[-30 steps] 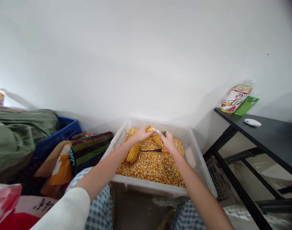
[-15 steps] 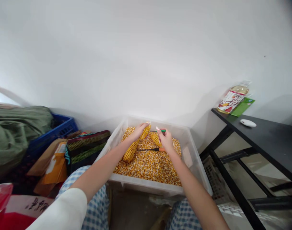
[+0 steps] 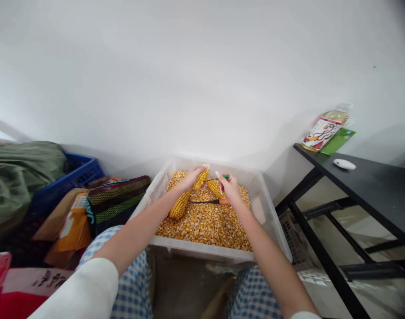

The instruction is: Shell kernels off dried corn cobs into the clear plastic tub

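Note:
My left hand (image 3: 191,178) is closed around a yellow corn cob (image 3: 201,179), held above the loose kernels. Between the fingers of my right hand (image 3: 230,188) is a screwdriver (image 3: 226,176) with a green handle, its thin shaft pointing left at the held cob. A second cob (image 3: 180,206) lies on the kernels below my left wrist, and another cob (image 3: 216,188) rests just left of my right hand. An orange-handled screwdriver (image 3: 223,201) with a dark shaft lies on the corn kernels (image 3: 205,227). All of this is in a translucent plastic bin (image 3: 202,249).
To the right stands a black table (image 3: 375,186) with a bottle (image 3: 325,129), a green packet (image 3: 338,141) and a white oval object (image 3: 344,164). On the left are a blue crate (image 3: 69,177), a green cloth (image 3: 22,175), a mesh bag (image 3: 119,199) and cardboard (image 3: 59,217). A white wall rises behind.
The green screwdriver's shaft has tilted, its tip now lower and against the cob in my left hand. The whole view has shifted slightly. Both hands keep their holds.

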Demonstrator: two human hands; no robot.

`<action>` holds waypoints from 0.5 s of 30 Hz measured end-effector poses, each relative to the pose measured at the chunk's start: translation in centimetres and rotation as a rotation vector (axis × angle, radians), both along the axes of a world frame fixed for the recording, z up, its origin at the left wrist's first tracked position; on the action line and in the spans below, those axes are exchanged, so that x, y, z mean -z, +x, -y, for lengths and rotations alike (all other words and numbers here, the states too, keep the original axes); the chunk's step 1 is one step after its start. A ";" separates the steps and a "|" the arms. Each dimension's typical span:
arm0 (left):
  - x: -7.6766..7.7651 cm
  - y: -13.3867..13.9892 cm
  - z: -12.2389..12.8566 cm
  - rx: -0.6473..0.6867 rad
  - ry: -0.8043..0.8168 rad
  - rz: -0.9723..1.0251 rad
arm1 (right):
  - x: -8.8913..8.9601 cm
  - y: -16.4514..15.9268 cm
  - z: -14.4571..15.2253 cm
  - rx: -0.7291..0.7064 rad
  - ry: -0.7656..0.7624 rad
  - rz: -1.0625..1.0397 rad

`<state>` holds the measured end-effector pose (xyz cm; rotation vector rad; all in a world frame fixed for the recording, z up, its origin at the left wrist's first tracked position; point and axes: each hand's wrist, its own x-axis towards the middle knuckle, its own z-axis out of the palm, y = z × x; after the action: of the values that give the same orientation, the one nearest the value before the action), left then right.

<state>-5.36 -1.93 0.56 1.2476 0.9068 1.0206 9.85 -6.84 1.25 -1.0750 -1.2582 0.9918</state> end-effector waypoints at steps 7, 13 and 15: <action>0.4 -0.1 -0.4 0.029 -0.093 -0.004 | -0.3 0.2 0.2 0.104 0.053 0.050; 0.3 0.0 -0.3 0.018 -0.046 0.000 | -0.1 0.1 0.3 0.083 0.065 0.092; 0.2 0.1 -0.1 0.026 -0.015 -0.007 | 0.2 0.1 0.2 0.078 0.085 0.138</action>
<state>-5.24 -1.79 0.33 1.2479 0.8999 0.9877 9.90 -7.04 1.06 -1.1331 -1.3477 0.8094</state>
